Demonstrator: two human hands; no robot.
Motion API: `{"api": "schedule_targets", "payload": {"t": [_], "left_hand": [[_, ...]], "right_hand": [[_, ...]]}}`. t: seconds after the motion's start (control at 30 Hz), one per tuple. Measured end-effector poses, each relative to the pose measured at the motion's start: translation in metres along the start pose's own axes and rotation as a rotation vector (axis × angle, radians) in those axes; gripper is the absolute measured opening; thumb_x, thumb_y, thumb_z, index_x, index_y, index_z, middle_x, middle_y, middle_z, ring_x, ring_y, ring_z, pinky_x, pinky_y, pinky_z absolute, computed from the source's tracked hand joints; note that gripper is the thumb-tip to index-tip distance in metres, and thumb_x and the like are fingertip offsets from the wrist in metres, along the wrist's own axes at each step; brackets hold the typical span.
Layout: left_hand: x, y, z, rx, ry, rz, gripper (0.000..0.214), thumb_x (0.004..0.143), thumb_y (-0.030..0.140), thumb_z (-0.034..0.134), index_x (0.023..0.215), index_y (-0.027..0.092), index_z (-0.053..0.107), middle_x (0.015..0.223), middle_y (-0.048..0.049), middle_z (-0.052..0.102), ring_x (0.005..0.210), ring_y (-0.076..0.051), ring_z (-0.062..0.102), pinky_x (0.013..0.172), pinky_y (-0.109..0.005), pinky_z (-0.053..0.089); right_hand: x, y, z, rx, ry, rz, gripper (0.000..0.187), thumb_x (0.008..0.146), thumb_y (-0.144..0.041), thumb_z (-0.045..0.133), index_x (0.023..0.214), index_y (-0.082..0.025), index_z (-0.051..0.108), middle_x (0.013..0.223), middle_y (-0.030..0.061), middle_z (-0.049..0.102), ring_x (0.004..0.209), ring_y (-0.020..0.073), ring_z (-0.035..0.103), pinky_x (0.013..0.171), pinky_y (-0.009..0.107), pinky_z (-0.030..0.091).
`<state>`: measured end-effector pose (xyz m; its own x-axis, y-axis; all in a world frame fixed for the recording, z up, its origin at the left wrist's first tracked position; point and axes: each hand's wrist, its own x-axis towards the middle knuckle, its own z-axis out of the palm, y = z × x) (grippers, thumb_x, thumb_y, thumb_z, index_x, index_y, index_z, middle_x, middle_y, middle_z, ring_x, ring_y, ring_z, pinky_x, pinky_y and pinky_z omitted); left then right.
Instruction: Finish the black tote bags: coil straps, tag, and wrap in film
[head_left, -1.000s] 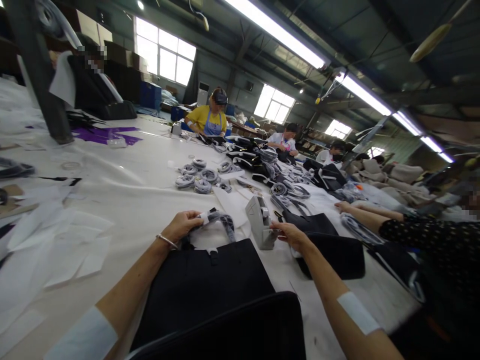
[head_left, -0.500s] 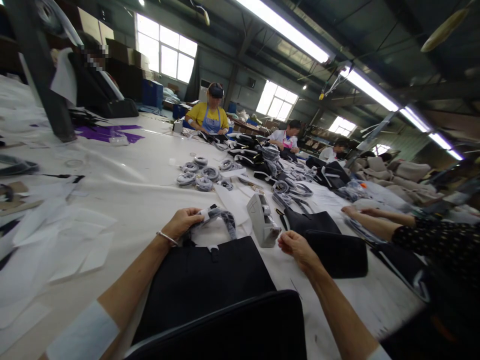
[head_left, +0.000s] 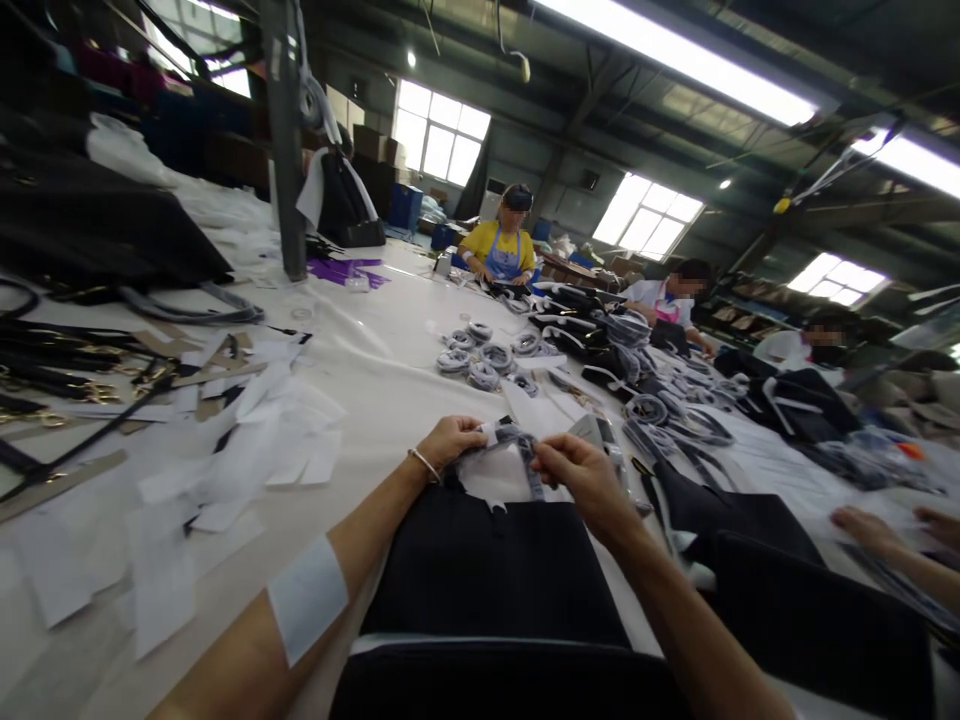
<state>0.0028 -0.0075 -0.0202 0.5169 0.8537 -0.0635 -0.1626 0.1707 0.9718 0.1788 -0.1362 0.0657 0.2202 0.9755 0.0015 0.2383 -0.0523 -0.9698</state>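
Observation:
A black handbag (head_left: pixel 487 580) lies flat on the white table (head_left: pixel 360 370) in front of me. Its wrapped grey handle (head_left: pixel 517 445) arches over the bag's top edge. My left hand (head_left: pixel 450 442) is closed on the handle's left end, a thin bracelet at the wrist. My right hand (head_left: pixel 574 470) is closed on the handle's right side, fingers pinching the wrapping. A grey tape dispenser (head_left: pixel 600 435) sits just behind my right hand, partly hidden by it.
Coiled wrapped straps (head_left: pixel 484 360) lie further up the table. White paper scraps (head_left: pixel 247 440) litter the left side; black straps with gold hardware (head_left: pixel 67 365) lie far left. More black bags (head_left: pixel 750 540) sit to my right, with another person's hands (head_left: pixel 892 530) beyond. Several seated workers are across the table.
My right hand has moved left from near the tape dispenser onto the bag handle. My view has swung left, showing more of the table's left side.

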Motion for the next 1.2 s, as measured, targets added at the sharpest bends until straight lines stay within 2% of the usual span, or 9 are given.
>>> {"api": "schedule_targets", "payload": {"t": [0.07, 0.17, 0.47, 0.73, 0.9, 1.07, 1.13, 1.2], "left_hand": [[-0.001, 0.0, 0.001, -0.002, -0.011, 0.021, 0.033, 0.054, 0.031, 0.075, 0.08, 0.011, 0.072, 0.07, -0.0021, 0.067, 0.06, -0.012, 0.054, 0.059, -0.023, 0.039], [-0.001, -0.001, 0.002, -0.004, -0.015, 0.047, 0.033, 0.057, 0.034, 0.074, 0.08, 0.011, 0.071, 0.068, -0.002, 0.066, 0.059, -0.012, 0.053, 0.058, -0.023, 0.038], [0.004, -0.01, 0.005, 0.087, 0.043, 0.106, 0.036, 0.059, 0.034, 0.074, 0.085, 0.01, 0.07, 0.073, -0.0023, 0.067, 0.065, -0.014, 0.056, 0.063, -0.025, 0.041], [0.004, -0.011, 0.006, 0.161, 0.066, 0.158, 0.031, 0.062, 0.029, 0.068, 0.087, 0.011, 0.07, 0.075, -0.0013, 0.067, 0.068, -0.014, 0.057, 0.066, -0.025, 0.042], [0.001, -0.003, 0.007, 0.159, 0.047, 0.164, 0.035, 0.065, 0.038, 0.069, 0.089, 0.012, 0.07, 0.076, -0.0011, 0.066, 0.067, -0.014, 0.056, 0.064, -0.024, 0.042], [0.001, 0.002, 0.005, 0.146, 0.05, 0.147, 0.035, 0.066, 0.043, 0.067, 0.081, 0.012, 0.069, 0.069, -0.0001, 0.063, 0.062, -0.012, 0.053, 0.06, -0.023, 0.04], [0.002, 0.004, 0.003, 0.125, 0.035, 0.13, 0.037, 0.068, 0.047, 0.064, 0.079, 0.011, 0.068, 0.066, -0.0002, 0.062, 0.059, -0.012, 0.051, 0.057, -0.023, 0.04], [0.001, 0.006, 0.002, 0.106, 0.018, 0.112, 0.039, 0.07, 0.049, 0.062, 0.079, 0.011, 0.067, 0.063, 0.0, 0.061, 0.056, -0.011, 0.05, 0.055, -0.023, 0.039]], "right_hand": [[0.018, -0.002, 0.032, 0.002, -0.03, 0.002, 0.032, 0.068, -0.047, 0.073, 0.074, -0.017, 0.065, 0.067, 0.003, 0.069, 0.054, 0.0113, 0.055, 0.052, 0.024, 0.04], [0.038, 0.011, 0.053, -0.033, -0.014, 0.021, 0.027, 0.069, -0.043, 0.07, 0.07, -0.016, 0.064, 0.064, 0.003, 0.069, 0.05, 0.0105, 0.054, 0.047, 0.022, 0.036], [0.048, 0.035, 0.058, -0.086, 0.097, 0.11, 0.027, 0.066, -0.04, 0.073, 0.062, -0.016, 0.062, 0.06, 0.0044, 0.069, 0.047, 0.0102, 0.056, 0.041, 0.019, 0.036], [0.049, 0.053, 0.058, -0.051, 0.139, 0.191, 0.035, 0.067, -0.049, 0.071, 0.068, -0.016, 0.059, 0.066, 0.0061, 0.07, 0.047, 0.0098, 0.058, 0.039, 0.018, 0.039], [0.049, 0.061, 0.056, -0.139, 0.138, 0.21, 0.045, 0.07, -0.062, 0.064, 0.064, -0.018, 0.056, 0.055, 0.0051, 0.066, 0.041, 0.0124, 0.056, 0.037, 0.022, 0.038], [0.046, 0.058, 0.05, -0.331, 0.209, 0.077, 0.047, 0.067, -0.063, 0.07, 0.054, -0.021, 0.053, 0.049, 0.0003, 0.061, 0.042, 0.0124, 0.052, 0.045, 0.024, 0.037], [0.045, 0.056, 0.046, -0.508, 0.274, -0.036, 0.048, 0.067, -0.061, 0.072, 0.051, -0.021, 0.051, 0.047, -0.0006, 0.057, 0.046, 0.0133, 0.052, 0.049, 0.025, 0.035], [0.042, 0.053, 0.041, -0.753, 0.367, -0.22, 0.046, 0.071, -0.061, 0.07, 0.054, -0.021, 0.053, 0.049, -0.0006, 0.056, 0.05, 0.0147, 0.052, 0.052, 0.026, 0.032]]}}
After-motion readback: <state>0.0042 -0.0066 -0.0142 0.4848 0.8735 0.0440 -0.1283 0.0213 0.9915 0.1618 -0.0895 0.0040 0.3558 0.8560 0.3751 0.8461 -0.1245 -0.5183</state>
